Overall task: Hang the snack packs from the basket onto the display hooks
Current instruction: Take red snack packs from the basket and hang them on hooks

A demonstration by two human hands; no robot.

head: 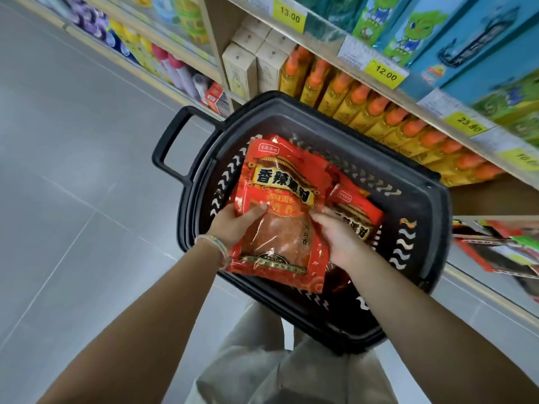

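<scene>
Snack pack [280, 182] is looking light, floppy, slippery; left hand [233, 225] is gripping its eight-o'clock edge, right hand [338, 239] its four-o'clock edge.

Both hands, left hand [233, 225] and right hand [338, 237], grip a red snack pack [280, 211] over the black basket [414, 205].

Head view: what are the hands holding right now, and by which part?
Both hold the top red snack pack over the basket: left hand grips its left edge, right hand its right edge, about mid-height.
</scene>
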